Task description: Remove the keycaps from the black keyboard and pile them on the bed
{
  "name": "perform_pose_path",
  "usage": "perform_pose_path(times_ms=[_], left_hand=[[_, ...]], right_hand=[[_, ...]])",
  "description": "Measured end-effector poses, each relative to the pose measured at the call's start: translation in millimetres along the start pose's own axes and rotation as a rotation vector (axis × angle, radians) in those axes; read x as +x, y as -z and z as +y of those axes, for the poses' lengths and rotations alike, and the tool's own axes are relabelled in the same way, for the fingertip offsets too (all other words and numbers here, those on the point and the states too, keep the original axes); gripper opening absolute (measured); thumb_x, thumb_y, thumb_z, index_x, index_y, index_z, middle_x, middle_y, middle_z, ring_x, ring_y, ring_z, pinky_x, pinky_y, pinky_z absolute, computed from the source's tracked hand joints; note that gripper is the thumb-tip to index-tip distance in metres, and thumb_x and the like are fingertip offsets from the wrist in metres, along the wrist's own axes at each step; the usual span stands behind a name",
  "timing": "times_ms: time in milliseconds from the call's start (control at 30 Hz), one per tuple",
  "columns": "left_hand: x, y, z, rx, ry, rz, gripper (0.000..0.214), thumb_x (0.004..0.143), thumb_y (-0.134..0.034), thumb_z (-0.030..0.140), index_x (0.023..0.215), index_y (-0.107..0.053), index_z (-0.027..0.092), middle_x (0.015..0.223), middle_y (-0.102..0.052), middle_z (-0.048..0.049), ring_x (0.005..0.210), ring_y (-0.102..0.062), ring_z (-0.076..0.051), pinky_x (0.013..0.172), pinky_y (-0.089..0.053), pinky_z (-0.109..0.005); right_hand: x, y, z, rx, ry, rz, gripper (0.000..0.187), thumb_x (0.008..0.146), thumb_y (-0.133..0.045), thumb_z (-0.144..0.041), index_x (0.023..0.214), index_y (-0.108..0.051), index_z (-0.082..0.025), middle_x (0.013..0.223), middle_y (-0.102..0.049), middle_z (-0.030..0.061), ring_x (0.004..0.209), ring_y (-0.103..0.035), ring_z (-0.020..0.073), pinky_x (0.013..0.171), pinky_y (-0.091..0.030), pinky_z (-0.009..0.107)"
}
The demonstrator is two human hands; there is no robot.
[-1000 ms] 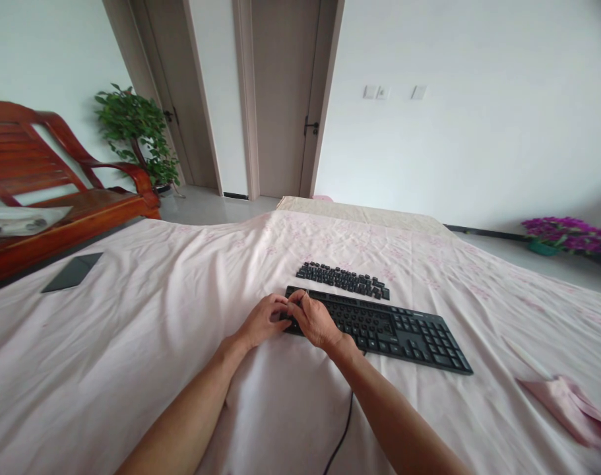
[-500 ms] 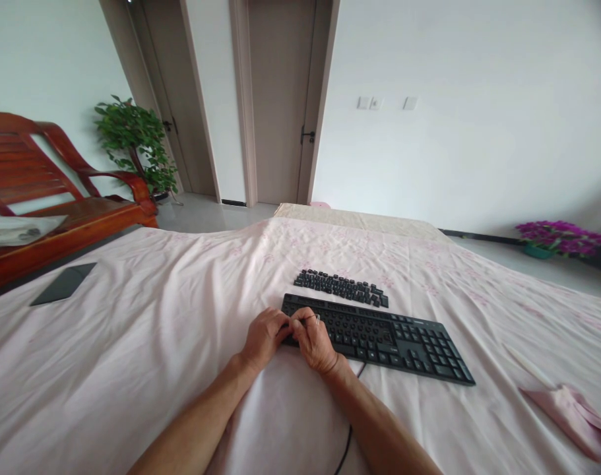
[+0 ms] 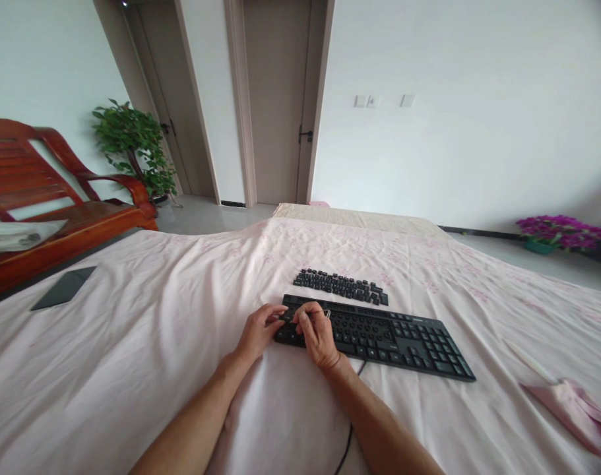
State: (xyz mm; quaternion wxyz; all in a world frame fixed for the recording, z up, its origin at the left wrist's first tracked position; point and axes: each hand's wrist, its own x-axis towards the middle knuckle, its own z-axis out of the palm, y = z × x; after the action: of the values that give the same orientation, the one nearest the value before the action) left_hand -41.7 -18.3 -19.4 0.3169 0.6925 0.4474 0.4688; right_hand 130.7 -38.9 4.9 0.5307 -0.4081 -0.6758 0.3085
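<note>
A black keyboard lies on the pink cloth, with keycaps gone from part of its main block. My left hand is at the keyboard's left end, thumb and forefinger apart, nothing visible between them. Over the left part of the keys, my right hand is closed on a thin wire tool; its pale tips stick out past the fingers, and its kind is too small to make out. Behind the keyboard, loose black keycaps lie in rows. My right hand hides some of the keys beneath it.
A dark, flat phone-like slab lies on the cloth at the left. A cable runs beside my right forearm. At the right lies a pink cloth item with a pale stick. A wooden bench stands far left.
My hands have drawn apart: the left shifted slightly left and its fingers parted, the right moved slightly right with the wire tool. The keyboard and the loose keycaps have stayed in place.
</note>
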Motion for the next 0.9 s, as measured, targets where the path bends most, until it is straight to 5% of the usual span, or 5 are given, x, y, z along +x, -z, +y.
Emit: perform_pose_path(times_ms=[267, 567, 900], left_hand=[[1.2, 1.7, 0.5, 0.196, 0.044, 0.038, 0.022, 0.085, -0.054, 0.036, 0.093, -0.069, 0.021, 0.09, -0.063, -0.0036, 0.079, -0.06, -0.015, 0.076, -0.049, -0.028], [4.6, -2.2, -7.9, 0.312, 0.029, -0.025, 0.027, 0.086, -0.051, 0.032, 0.108, -0.065, 0.024, 0.098, -0.058, -0.0038, 0.08, -0.058, -0.015, 0.079, -0.049, -0.029], [17.7, -5.2, -5.2, 0.388, 0.036, 0.021, 0.023, 0.088, -0.051, 0.034, 0.093, -0.071, 0.024, 0.093, -0.063, -0.0039, 0.088, -0.06, -0.017, 0.082, -0.047, -0.03]], right_hand=[[-1.0, 1.7, -5.1, -0.007, 0.032, -0.044, 0.02, 0.095, -0.04, -0.033, 0.088, -0.053, -0.02, 0.072, -0.055, 0.0001, 0.062, -0.053, 0.0123, 0.063, -0.043, 0.025], [0.4, 4.4, -16.1, 0.024, -0.003, 0.066, 0.025, 0.095, -0.039, -0.036, 0.085, -0.053, -0.019, 0.064, -0.053, -0.0009, 0.056, -0.051, 0.0116, 0.057, -0.043, 0.024], [-0.4, 71.0, -19.7, -0.08, -0.091, 0.154, 0.024, 0.092, -0.045, -0.039, 0.082, -0.052, -0.019, 0.063, -0.056, -0.0014, 0.05, -0.049, 0.0097, 0.051, -0.042, 0.022]])
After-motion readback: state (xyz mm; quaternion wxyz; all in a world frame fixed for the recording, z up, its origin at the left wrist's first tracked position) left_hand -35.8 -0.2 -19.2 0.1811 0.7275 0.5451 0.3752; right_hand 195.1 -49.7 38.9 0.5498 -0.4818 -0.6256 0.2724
